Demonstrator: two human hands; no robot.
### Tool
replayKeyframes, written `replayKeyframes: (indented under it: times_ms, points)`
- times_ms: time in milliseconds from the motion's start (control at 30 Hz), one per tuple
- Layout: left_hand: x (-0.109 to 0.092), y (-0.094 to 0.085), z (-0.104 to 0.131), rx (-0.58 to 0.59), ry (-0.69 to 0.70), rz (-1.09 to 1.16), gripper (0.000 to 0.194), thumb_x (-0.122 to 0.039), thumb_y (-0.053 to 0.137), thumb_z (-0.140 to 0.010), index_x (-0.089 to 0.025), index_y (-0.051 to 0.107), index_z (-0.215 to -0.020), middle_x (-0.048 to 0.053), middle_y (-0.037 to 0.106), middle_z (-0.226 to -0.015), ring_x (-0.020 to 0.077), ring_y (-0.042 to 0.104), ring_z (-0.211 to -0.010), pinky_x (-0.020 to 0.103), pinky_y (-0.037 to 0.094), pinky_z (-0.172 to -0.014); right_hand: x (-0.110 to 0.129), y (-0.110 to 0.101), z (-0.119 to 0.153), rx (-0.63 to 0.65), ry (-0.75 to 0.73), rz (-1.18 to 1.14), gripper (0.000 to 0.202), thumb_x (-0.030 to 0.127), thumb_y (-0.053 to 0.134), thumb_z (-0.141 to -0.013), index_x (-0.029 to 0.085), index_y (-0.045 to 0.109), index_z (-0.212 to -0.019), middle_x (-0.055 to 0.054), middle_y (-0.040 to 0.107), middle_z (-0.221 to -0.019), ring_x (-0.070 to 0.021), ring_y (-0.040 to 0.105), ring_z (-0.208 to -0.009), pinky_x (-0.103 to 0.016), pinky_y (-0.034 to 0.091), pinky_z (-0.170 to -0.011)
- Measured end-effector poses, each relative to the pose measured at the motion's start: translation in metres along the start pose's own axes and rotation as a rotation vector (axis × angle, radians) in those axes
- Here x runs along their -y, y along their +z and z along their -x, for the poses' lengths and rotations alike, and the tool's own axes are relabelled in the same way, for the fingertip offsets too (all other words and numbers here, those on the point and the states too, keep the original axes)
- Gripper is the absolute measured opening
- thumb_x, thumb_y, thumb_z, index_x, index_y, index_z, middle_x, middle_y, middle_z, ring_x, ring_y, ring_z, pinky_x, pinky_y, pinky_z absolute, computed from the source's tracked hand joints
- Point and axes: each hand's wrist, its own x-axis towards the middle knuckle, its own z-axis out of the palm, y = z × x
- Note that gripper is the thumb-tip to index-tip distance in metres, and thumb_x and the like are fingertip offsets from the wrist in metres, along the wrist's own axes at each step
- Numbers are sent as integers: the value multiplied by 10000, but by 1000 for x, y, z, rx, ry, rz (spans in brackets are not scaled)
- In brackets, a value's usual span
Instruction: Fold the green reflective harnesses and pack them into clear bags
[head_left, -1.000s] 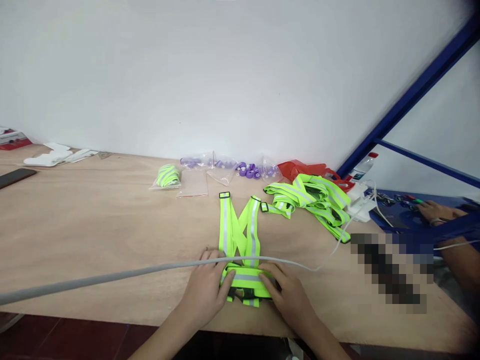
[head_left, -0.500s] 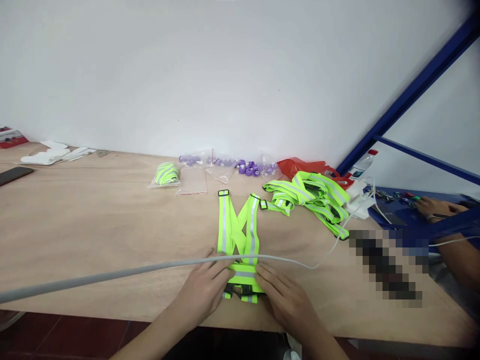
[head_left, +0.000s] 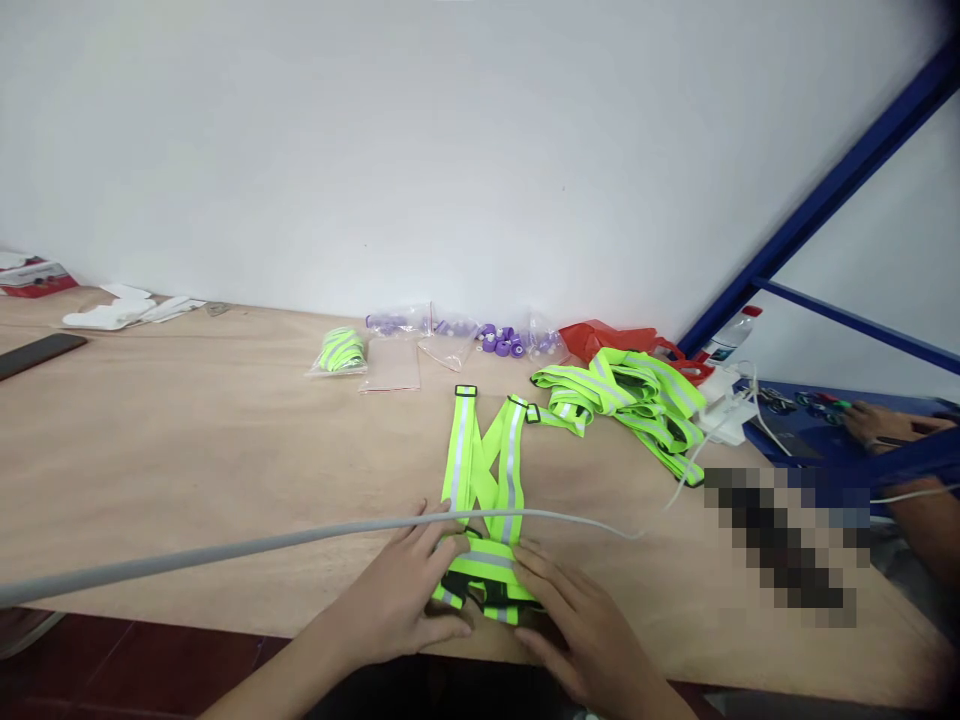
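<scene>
A neon yellow-green reflective strap harness [head_left: 511,470] lies flat near the table's front edge, its two upper straps crossing and buckles at their far ends. My left hand [head_left: 412,585] rests on the left side of its lower band, fingers spread and thumb apart. On the right end of that band lies my right hand [head_left: 574,610], fingers stretched out, thumb apart. Black elastic and short strap ends show between the hands. A grey cable [head_left: 315,537] passes across the view over the harness and my left fingers.
More green straps [head_left: 630,390] are heaped at right by a red bag [head_left: 607,338]. Behind stand a bagged strap [head_left: 341,350], clear bags [head_left: 394,365], purple pieces [head_left: 502,342] and a bottle [head_left: 735,335]. Another person's hand [head_left: 877,422] is at far right.
Both my thumbs have spread away from the fingers. The lower band and strap ends sit slightly nearer me, and the left upper strap leans more. The whole view has shifted slightly.
</scene>
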Motion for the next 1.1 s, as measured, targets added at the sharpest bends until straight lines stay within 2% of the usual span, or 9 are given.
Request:
replayKeyframes:
  times_ms: [133, 233, 400, 500, 667, 767, 867, 1000, 1100]
  points:
    - [-1, 4, -2, -24, 0, 41, 534, -399, 758, -843, -226, 532, -1296, 117, 570, -1389, 311, 514, -1318, 505, 420, -1134, -5, 8, 13, 0, -52, 61, 665, 435, 757, -851, 117, 558, -1400, -181, 656, -1366, -311, 622, -1280, -402, 561, -1031]
    - [-6, 8, -1, -43, -8, 12, 492, -337, 744, -841, -240, 537, -1276, 105, 569, -1387, 319, 511, -1310, 542, 396, -1148, -3, 14, 24, -34, -68, 101, 723, 484, 766, -836, 104, 543, -1409, -190, 659, -1358, -324, 629, -1269, -408, 578, -1004]
    - [-13, 10, 5, 38, 41, -2, 607, -434, 811, -778, -231, 538, -1280, 103, 581, -1382, 362, 449, -1396, 615, 244, -1231, 6, 12, 34, -81, -84, 98, 494, 241, 651, -936, 170, 557, -1416, -131, 708, -1300, -259, 684, -1197, -333, 585, -992]
    - [-13, 12, 10, 82, 59, -12, 732, -482, 827, -756, -215, 505, -1357, 119, 574, -1417, 391, 359, -1466, 630, 243, -1228, 10, 6, 34, -87, -147, 106, 443, 155, 583, -952, 173, 576, -1394, -112, 745, -1232, -244, 721, -1130, -323, 589, -985]
    - [-12, 13, 15, 68, 80, -6, 572, -365, 705, -890, -230, 487, -1400, 110, 536, -1482, 351, 314, -1503, 578, 276, -1235, 11, -4, 25, -75, -185, 47, 454, 99, 549, -934, 190, 570, -1378, -86, 770, -1179, -223, 735, -1093, -323, 573, -1013]
    - [-14, 11, 15, 75, 79, 17, 526, -374, 688, -906, -233, 500, -1377, 108, 530, -1488, 333, 363, -1481, 561, 272, -1242, 9, -11, 17, -89, -161, 0, 377, 92, 552, -925, 180, 599, -1288, -80, 781, -1120, -205, 737, -1053, -294, 574, -994]
    - [-15, 7, 14, 57, 59, 41, 451, -365, 674, -920, -233, 522, -1324, 112, 545, -1457, 310, 426, -1441, 512, 321, -1229, 6, -19, 7, -38, -117, -104, 341, 84, 550, -912, 206, 616, -1223, -66, 770, -1062, -197, 722, -1018, -311, 567, -991]
    - [-13, 6, 11, -22, 46, 75, 322, -280, 629, -936, -242, 563, -1249, 114, 560, -1398, 282, 536, -1324, 397, 484, -1095, -2, -23, -3, -4, 36, -173, 302, 104, 550, -901, 266, 692, -1113, -67, 716, -1027, -195, 702, -940, -285, 595, -814]
    - [-9, 7, 8, -59, 30, 82, 265, -309, 619, -951, -251, 602, -1210, 88, 639, -1248, 262, 626, -1176, 349, 543, -980, -12, -18, -9, -27, 152, -228, 347, 131, 579, -880, 297, 715, -1153, -52, 705, -982, -193, 706, -885, -279, 591, -763]
